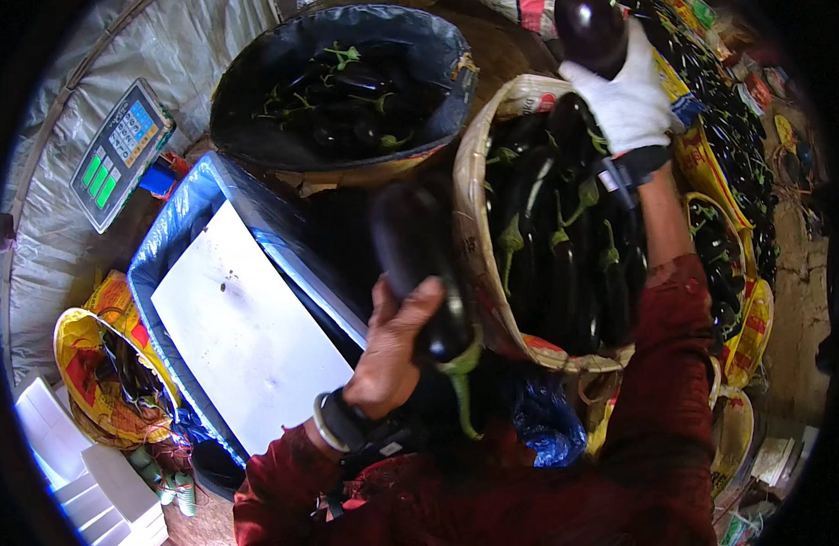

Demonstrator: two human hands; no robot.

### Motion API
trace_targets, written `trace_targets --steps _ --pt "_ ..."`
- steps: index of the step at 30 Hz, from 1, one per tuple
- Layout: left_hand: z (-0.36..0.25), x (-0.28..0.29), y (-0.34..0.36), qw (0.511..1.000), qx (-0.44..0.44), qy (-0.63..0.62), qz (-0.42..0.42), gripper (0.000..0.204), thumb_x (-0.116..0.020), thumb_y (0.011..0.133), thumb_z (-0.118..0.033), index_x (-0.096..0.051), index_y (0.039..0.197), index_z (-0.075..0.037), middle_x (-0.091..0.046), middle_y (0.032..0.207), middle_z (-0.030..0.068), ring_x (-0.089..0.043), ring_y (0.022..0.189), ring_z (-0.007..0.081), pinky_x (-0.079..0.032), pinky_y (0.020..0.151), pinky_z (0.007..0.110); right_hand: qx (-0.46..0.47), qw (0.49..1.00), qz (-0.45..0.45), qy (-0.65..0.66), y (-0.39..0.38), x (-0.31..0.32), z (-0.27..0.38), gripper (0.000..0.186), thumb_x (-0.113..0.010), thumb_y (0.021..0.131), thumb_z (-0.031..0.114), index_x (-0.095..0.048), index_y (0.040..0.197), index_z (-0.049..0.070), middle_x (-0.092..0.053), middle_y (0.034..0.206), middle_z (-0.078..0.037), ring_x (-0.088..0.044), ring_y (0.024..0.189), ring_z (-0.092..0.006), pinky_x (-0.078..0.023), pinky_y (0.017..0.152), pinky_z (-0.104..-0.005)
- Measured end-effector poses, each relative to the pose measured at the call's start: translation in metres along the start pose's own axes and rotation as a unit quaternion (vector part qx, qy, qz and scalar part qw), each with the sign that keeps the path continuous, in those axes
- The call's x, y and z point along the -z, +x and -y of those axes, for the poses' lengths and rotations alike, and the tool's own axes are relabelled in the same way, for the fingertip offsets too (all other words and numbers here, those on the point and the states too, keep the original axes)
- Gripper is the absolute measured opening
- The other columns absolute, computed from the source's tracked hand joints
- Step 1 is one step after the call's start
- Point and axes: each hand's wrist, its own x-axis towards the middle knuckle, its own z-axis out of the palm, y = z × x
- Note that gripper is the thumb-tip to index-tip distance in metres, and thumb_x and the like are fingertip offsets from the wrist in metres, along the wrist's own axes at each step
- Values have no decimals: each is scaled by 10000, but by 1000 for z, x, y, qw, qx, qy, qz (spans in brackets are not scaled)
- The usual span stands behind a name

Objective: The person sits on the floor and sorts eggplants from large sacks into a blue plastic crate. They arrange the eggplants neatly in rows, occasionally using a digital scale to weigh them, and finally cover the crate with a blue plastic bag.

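My left hand, bare, is closed round a large dark eggplant, whose green stem points down toward me. At the far right my right hand, in a white glove, grips another glossy eggplant above the far rim of a lined round basket. Many eggplants with green stems fill that basket, lying lengthwise side by side. Left of my left hand, a white board lies tilted in a crate lined with blue plastic.
A dark-lined round basket with several eggplants stands at the far left. A scale display rises beside the crate. A yellow-lined basket and white boxes stand at left. More eggplants lie along the right.
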Motion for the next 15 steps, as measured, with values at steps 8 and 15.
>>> trace_targets --steps 8,15 --pt "1 -14 -5 977 -33 85 194 1047 -659 846 -616 -129 1568 -72 -312 1546 154 -281 1439 297 -226 1170 443 -264 793 189 514 -5 83 44 468 -663 926 295 -571 1297 24 -665 1147 -58 -639 994 -132 -513 866 -276" --pt "-4 28 -11 977 -119 -83 155 663 -703 840 -296 -434 1394 -50 -520 1388 177 -532 1243 350 -392 1090 505 -219 879 391 164 -125 -20 29 697 -628 868 523 -536 1252 -51 -606 1201 -276 -608 1086 -413 -498 857 -474"
